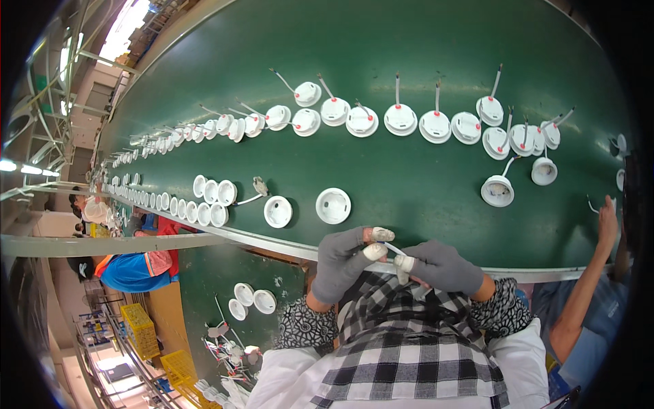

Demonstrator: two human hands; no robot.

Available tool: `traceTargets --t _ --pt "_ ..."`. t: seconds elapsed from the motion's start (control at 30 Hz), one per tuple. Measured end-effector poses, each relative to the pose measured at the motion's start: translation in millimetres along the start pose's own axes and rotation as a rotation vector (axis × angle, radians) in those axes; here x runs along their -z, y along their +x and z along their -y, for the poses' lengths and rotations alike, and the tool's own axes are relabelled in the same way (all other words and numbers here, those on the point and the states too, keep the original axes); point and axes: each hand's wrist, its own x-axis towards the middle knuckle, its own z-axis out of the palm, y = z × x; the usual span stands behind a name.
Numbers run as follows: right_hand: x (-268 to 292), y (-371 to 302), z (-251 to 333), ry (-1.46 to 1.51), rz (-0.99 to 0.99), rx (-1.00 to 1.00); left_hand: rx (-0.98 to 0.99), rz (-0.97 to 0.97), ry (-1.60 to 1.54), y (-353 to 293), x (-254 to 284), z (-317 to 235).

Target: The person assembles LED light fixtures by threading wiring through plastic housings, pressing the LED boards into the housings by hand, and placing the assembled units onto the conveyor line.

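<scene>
Both my hands wear grey gloves with pale fingertip covers, and they meet at the table's near edge. A short white cable runs between them. My left hand pinches one end of the cable between thumb and finger. My right hand is closed round its other end; whatever is fixed there is hidden by the fingers. Just beyond my left hand lies a white round cup-shaped housing, with another white housing to its left. Beside that one rests a cable with a pale connector.
On the green table, white round lamp bodies with upright cables form a long row. More white cups line the near edge leftward. A co-worker's hand reaches in at right. Lower left, a side table holds three cups and wired parts.
</scene>
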Motion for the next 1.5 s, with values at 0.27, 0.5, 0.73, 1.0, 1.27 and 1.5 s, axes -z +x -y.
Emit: traceTargets --t 0.27,0.5,0.73,1.0,1.27,1.5 --pt "-7 -7 -29 0.526 0.223 -0.105 -0.047 0.138 -0.094 3 -9 2" --pt "12 -21 1 -0.199 0.245 0.046 0.092 0.261 -0.564 2 32 7" --pt "1 -21 12 -1.038 0.029 0.259 -0.362 0.633 0.890 -2 6 -23" --pt "46 -34 -14 -0.321 -0.485 0.344 0.235 0.404 0.230 -36 26 1" --pt "-11 -16 -30 0.757 -0.210 -0.091 -0.180 0.449 0.546 -31 7 12" --pt "-5 -26 -14 0.432 -0.237 -0.176 0.139 0.473 0.377 -24 -14 0"
